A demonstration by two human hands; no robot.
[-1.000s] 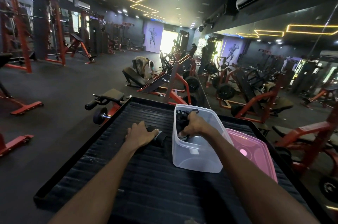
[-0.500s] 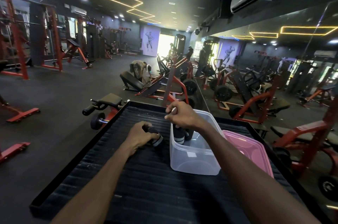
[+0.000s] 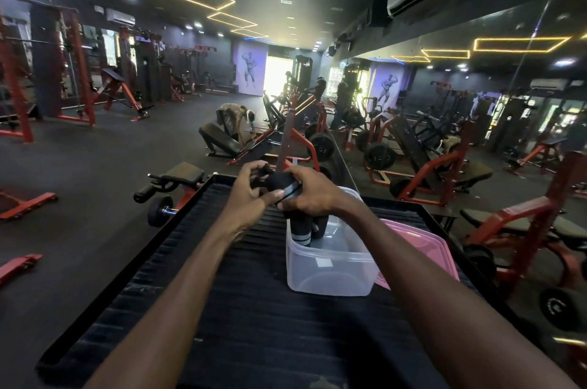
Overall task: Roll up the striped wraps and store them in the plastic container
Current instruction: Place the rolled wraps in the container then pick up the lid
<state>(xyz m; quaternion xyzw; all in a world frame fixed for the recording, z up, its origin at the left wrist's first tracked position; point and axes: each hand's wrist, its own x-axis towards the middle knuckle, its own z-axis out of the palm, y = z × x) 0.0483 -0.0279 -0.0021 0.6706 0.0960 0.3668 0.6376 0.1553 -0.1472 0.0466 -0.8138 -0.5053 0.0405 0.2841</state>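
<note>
Two hands meet over the far rim of the clear plastic container (image 3: 330,264), both clamped on one black striped wrap (image 3: 282,186) held in the air above the ribbed black platform (image 3: 254,309). The biggest risk, by the look of it, is the roll loosening: if either grip slackens while the tail is still free, the coil could spring open and would have to be wound again. A second risk is the hanging part of the wrap, which drops from the hands into the container beside a dark piece already inside; tugging it could snag on the rim or tip the light box toward the pink lid (image 3: 422,249) just to its right. The left hand (image 3: 251,188) curls its fingers round the left end of the wrap, thumb pressed against it. The right hand (image 3: 309,193) wraps over the striped right end, fingers closed tight. Neither hand touches the container.
</note>
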